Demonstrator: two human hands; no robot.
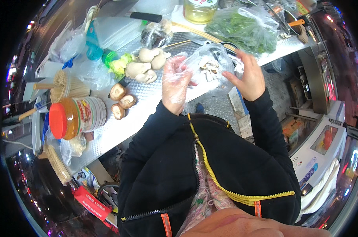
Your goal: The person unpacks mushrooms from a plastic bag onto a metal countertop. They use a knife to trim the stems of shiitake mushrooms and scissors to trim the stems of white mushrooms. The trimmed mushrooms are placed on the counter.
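My left hand (175, 86) has clear plastic film over it, perhaps a disposable glove, and grips the side of a clear plastic bag (193, 60). White and brown mushroom pieces (209, 68) show inside that bag. On its other side, my right hand (251, 77) is bare, with thumb and fingers spread; whether the thumb touches the bag is unclear. Left of my left hand lie several pale oyster mushrooms (137, 69) beside a piece of leafy lettuce (119, 65). Three brown-capped mushrooms (127, 101) sit closer to me. Scissors (207, 43) lie behind the bag, partly covered.
A red-lidded plastic jar (88, 114) lies on its side at left, near bundled wooden skewers (62, 84). At the back are a black-handled tool (146, 17), a jar of yellow liquid (200, 11) and bagged greens (241, 31). The metal table's front edge (122, 133) runs diagonally before me.
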